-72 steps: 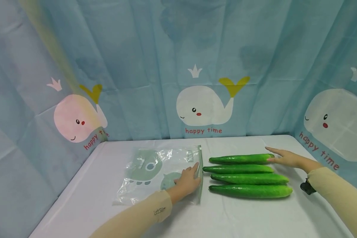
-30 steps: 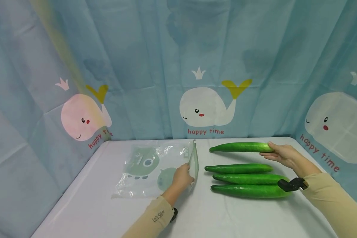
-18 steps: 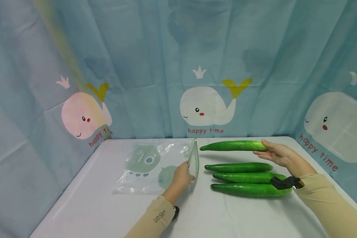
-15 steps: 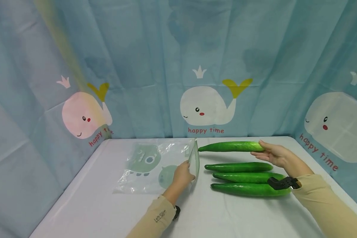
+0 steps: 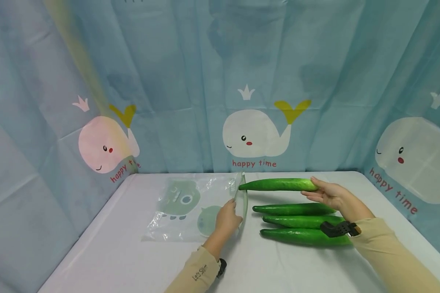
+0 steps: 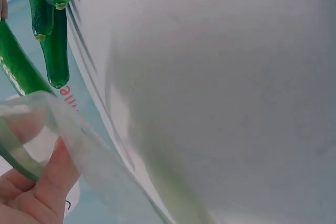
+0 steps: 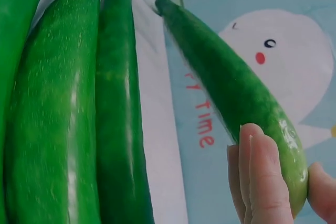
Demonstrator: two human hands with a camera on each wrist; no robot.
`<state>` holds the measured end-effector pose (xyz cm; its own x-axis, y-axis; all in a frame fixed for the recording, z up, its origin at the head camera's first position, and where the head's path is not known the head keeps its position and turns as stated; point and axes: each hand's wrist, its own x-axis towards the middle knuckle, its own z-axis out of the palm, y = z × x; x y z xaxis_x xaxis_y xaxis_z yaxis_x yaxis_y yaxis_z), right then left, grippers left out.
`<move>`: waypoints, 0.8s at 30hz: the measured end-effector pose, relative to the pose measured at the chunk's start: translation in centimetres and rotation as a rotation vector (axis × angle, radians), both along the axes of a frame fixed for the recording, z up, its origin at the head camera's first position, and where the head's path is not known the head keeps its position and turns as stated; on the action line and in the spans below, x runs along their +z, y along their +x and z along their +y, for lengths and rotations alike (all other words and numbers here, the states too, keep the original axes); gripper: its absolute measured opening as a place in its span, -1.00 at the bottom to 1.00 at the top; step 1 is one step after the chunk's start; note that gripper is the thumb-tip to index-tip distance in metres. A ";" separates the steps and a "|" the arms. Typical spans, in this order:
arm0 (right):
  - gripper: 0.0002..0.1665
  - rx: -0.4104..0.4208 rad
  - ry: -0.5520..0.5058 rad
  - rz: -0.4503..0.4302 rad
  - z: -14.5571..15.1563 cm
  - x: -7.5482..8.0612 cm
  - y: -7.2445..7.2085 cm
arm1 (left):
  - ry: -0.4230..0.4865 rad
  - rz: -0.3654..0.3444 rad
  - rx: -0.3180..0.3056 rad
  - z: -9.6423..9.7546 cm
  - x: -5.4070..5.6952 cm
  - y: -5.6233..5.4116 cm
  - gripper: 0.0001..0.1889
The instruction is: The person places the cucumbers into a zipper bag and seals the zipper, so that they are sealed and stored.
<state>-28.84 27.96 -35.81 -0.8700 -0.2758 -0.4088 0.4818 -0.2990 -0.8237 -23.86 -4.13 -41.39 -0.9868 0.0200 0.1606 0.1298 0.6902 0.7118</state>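
My right hand pinches the pale end of a long green cucumber, held level above the table. Its dark tip is right at the mouth of a clear zip bag printed with green cartoon monsters. In the right wrist view, fingers and thumb sit on either side of that cucumber's thick end. My left hand grips the bag's near layer at its right-hand opening, and the mouth gapes. In the left wrist view the thumb shows through and beside the film.
Three more cucumbers lie side by side under my right forearm, partly covered by a black wrist strap. The white table is backed by a blue curtain with whale prints.
My right hand took the farthest cucumber, lifted it and carried it left to the bag's mouth. My left hand went from resting on the bag to gripping its edge and opening it.
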 end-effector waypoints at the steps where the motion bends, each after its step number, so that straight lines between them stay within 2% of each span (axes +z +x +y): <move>1: -0.05 -0.001 -0.003 -0.005 -0.1 -0.1 -0.1 | 0.004 0.004 0.005 0.1 0.0 0.0 -0.46; 9: -0.10 -0.019 -0.068 -0.068 -1.0 -1.0 -0.8 | 0.079 0.025 0.033 0.0 0.1 0.1 -0.54; 16: -0.14 -0.032 -0.088 -0.117 -1.9 -1.6 -1.3 | 0.181 -0.041 0.041 -0.2 0.0 0.0 -0.52; 21: -0.16 -0.035 -0.094 -0.133 -2.7 -1.9 -1.4 | 0.191 -0.036 0.036 -0.3 -0.2 0.0 -0.54; 24: -0.38 -0.039 -0.108 -0.147 -3.3 -2.1 -1.4 | 0.197 -0.039 0.025 -0.4 -0.4 0.0 -0.52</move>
<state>-30.28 24.68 -37.93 -0.8137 -0.2923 -0.5024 0.5812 -0.4027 -0.7071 -23.90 -4.54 -41.77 -0.9921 -0.0326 0.1208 0.0842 0.5401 0.8374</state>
